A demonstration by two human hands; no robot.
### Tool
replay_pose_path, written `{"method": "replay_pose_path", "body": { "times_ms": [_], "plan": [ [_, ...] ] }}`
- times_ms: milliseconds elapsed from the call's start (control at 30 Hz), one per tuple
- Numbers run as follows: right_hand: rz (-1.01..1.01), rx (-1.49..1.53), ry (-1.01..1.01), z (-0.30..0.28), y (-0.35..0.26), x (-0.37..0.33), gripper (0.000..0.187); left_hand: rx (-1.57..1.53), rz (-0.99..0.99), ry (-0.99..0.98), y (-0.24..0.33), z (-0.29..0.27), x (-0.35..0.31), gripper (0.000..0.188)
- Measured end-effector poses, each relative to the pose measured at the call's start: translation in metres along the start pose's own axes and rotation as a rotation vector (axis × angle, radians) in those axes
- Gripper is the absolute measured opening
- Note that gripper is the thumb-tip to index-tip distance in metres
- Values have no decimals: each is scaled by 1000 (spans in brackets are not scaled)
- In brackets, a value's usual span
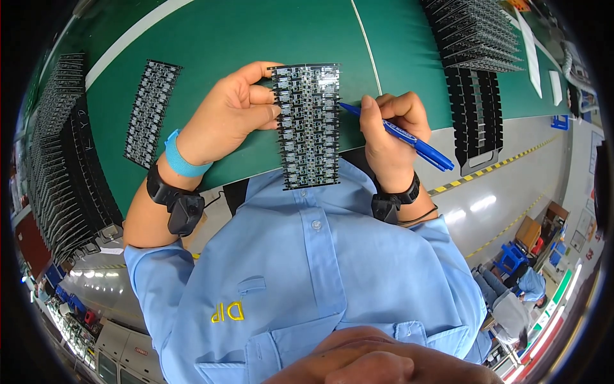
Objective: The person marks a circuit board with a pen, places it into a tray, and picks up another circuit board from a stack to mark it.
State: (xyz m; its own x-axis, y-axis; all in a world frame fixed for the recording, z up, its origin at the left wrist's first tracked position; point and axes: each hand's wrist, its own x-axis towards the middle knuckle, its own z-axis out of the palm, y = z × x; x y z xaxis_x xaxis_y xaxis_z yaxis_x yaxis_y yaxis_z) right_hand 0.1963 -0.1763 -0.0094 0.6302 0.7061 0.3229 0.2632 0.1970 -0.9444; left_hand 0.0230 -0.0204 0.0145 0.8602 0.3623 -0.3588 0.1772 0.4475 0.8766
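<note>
A long circuit board panel (308, 128), dark and packed with rows of small parts, is held up over the table's near edge. My left hand (231, 114) pinches its left edge between thumb and fingers. In my right hand (395, 136) is a blue marker pen (419, 147), its tip pointing left at the panel's right edge; whether the tip touches cannot be told. A second circuit board panel (152, 112) lies on the green table, left of my left hand.
To the left stands a black rack (86, 173) with many boards in a row. At the far right, more stacked boards (476, 35) stand by a black slotted rack (476, 115). The green table (256, 32) carries white lines. People (524, 288) sit in the background at lower right.
</note>
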Motion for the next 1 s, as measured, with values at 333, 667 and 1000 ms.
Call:
{"method": "replay_pose_path", "body": {
  "times_ms": [333, 667, 1000],
  "plan": [
    [-11, -105, -28, -2, -5, 6, 30, 22, 4, -50, 2, 4, -4, 51],
    [-18, -133, -71, -1, 3, 6, 30, -12, -4, -8, 1, 7, -3, 52],
    [-41, -154, -78, 1, 5, 8, 31, 17, 8, -30, -2, 3, -2, 52]
  ]
}}
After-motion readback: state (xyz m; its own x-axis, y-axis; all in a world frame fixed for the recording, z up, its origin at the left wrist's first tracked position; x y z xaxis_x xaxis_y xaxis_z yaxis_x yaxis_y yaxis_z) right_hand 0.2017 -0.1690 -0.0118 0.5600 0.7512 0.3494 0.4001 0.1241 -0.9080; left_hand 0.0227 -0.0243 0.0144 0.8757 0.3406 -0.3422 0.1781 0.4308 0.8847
